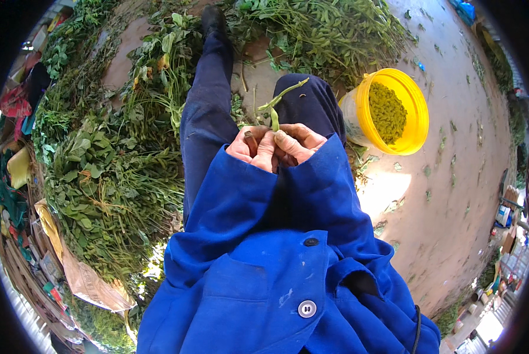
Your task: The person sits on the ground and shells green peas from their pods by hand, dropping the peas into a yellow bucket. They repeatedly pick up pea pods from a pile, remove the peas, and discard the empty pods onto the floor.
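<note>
My left hand [253, 148] and my right hand [300, 144] meet above my lap, fingertips close together. A plump green bean pod [274, 119] stands up between them, pinched at its lower end by my right thumb and fingers. Beyond it rises a thin green stalk with a slender pod [286, 92], its lower end hidden by the hands. Curled fingers of my left hand hold a short brown rod [250, 142]; whether it is a woody stem or a tool handle is unclear.
Right of my knee, a yellow-rimmed bucket [417, 128] leans toward me with green pods [386, 113] inside. Heaped bean plants [109, 190] lie to my left, with more podded plants [330, 35] ahead. Leaf scraps dot the concrete floor [463, 177]. A torn paper sack [91, 283] lies lower left.
</note>
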`<state>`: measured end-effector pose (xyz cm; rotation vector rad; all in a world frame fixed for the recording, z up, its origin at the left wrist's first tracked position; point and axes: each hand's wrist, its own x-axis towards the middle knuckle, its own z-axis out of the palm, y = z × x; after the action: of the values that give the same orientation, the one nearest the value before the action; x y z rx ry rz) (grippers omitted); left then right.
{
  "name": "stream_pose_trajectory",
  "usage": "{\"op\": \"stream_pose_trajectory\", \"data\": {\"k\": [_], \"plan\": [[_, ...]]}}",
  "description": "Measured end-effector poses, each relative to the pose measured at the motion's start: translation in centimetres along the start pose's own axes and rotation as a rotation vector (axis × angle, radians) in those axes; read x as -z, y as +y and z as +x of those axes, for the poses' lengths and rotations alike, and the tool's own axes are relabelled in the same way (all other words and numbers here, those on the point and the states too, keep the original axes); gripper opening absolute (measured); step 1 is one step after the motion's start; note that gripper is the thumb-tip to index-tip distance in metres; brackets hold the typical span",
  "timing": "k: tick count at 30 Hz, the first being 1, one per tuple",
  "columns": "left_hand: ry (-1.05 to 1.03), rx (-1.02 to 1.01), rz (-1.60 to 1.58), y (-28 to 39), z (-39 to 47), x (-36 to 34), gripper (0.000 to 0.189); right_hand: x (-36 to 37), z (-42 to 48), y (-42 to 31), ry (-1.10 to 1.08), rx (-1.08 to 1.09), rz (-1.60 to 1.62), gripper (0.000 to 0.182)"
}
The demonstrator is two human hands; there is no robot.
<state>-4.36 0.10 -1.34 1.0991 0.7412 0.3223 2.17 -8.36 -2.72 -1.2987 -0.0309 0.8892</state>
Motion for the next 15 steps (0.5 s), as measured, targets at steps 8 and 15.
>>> {"op": "stream_pose_trajectory", "data": {"k": [8, 15], "plan": [[-0.059, 0.206, -0.237, -1.3, 0.4, 1.0, 0.008, -0.7, -0.5, -0.1, 0.144, 0.151, -0.284, 0.022], [-0.070, 0.081, 0.093, -1.4, 1.0, 1.7, 0.012, -1.7, -0.5, 0.8, 0.325, 0.355, -0.560, 0.014]]}}
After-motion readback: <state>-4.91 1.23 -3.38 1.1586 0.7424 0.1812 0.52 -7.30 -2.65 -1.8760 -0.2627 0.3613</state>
